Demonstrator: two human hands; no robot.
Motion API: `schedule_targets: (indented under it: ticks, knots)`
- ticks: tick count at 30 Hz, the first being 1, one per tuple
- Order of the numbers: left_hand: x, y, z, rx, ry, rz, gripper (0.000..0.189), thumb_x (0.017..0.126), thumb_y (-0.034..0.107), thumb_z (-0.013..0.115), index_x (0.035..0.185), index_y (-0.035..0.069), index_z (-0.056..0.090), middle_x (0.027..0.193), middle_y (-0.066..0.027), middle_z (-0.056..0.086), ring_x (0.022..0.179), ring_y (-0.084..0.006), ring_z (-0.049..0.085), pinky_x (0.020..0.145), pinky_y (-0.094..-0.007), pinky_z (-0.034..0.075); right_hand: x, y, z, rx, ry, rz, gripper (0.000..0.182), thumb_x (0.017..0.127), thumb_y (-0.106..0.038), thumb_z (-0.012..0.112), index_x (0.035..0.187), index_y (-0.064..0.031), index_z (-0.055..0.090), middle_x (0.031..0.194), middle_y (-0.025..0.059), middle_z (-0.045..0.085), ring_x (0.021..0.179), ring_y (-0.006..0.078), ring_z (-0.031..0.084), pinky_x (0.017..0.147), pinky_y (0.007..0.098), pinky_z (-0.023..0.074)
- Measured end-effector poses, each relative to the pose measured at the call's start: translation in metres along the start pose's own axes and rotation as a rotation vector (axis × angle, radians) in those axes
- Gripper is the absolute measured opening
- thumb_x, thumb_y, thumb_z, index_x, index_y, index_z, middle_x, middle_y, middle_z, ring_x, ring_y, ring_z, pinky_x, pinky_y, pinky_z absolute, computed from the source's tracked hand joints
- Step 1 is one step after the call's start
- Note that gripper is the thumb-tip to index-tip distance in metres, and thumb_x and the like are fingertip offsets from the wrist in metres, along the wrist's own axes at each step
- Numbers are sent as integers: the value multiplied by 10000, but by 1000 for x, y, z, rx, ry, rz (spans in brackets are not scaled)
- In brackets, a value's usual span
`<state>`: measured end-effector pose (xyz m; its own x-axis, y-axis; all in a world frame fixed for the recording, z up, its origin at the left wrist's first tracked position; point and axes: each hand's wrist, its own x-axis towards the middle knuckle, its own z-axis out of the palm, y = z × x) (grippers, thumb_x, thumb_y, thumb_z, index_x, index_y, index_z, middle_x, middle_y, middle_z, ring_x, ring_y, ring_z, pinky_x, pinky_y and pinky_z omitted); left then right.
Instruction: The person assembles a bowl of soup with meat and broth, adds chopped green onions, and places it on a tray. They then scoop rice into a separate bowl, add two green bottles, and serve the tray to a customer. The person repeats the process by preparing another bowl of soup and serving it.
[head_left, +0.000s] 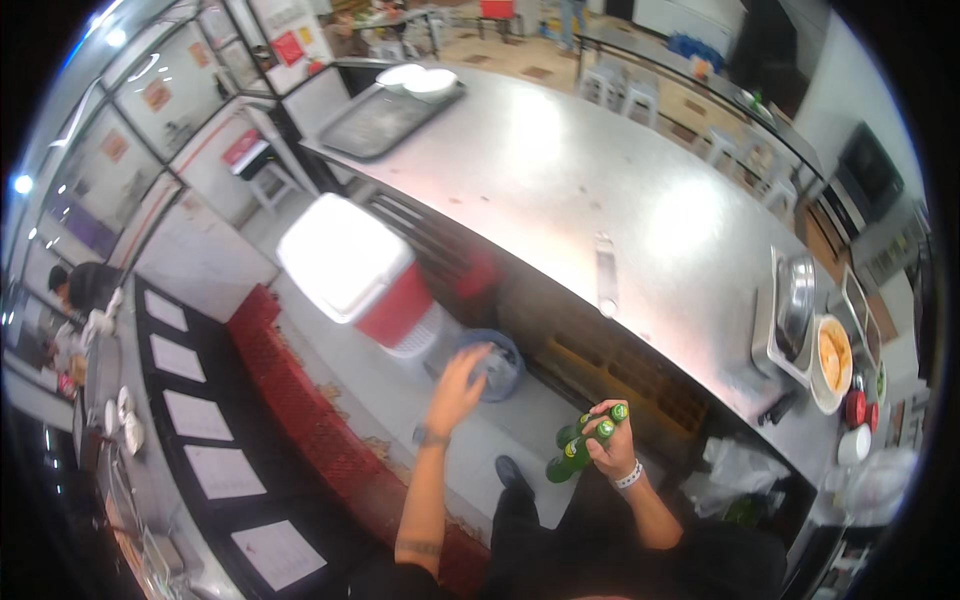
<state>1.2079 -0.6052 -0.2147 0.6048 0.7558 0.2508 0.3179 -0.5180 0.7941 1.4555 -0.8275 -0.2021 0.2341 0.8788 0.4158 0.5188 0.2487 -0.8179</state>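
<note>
My right hand grips two green glass bottles by their necks, with their caps on, beside the long metal counter. My left hand holds nothing; its fingers are spread between the cooler and the blue bin. Just past its fingertips stands the round blue bin, its contents too blurred to name. Beyond that hand is a red cooler with a white lid, raised on a light plastic stool. A metal bottle opener or similar flat tool lies on the counter.
The stainless counter carries a dark tray with white bowls at its far end. Metal pans and a food tub stand at its right end. A red ledge runs along the left; plastic bags lie below the counter.
</note>
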Motion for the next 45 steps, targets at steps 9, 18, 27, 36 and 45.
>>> schedule_targets:
  ticks: [9,18,27,36,45]
  knots:
    - [-388,35,-99,-34,130,-958,364,938,182,633,1277,51,634,942,-103,711,810,-164,661,750,-314,534,254,-89,0,4,171,-254,107,872,-60,650,941,11,609,1018,151,564,965,288,566,859,387,473]
    - [-433,57,-57,-41,351,-1450,403,935,269,616,1267,41,629,1004,-154,715,828,-253,698,711,-358,549,498,-11,31,-389,275,-344,422,925,-390,627,958,30,624,1064,248,507,919,429,558,829,476,494]
    - [-106,41,-59,82,86,-940,418,963,247,594,1335,57,581,1206,-222,672,1081,-347,674,937,-396,514,602,79,73,-365,314,-262,467,898,-422,654,1077,9,678,1125,272,506,1038,419,538,903,482,474]
    - [228,37,-68,-183,187,-277,428,927,126,666,1327,8,573,1147,-174,689,1024,-251,681,888,-363,537,621,91,71,-318,288,-273,586,854,-488,693,1127,30,688,1134,258,520,1028,384,550,905,450,484]
    - [437,-51,-45,-179,234,-221,680,808,160,798,1394,26,480,1235,-203,618,957,-322,682,796,-390,574,616,49,75,-390,46,-132,648,830,-541,716,1212,-21,659,1231,289,461,1046,460,554,920,502,515]
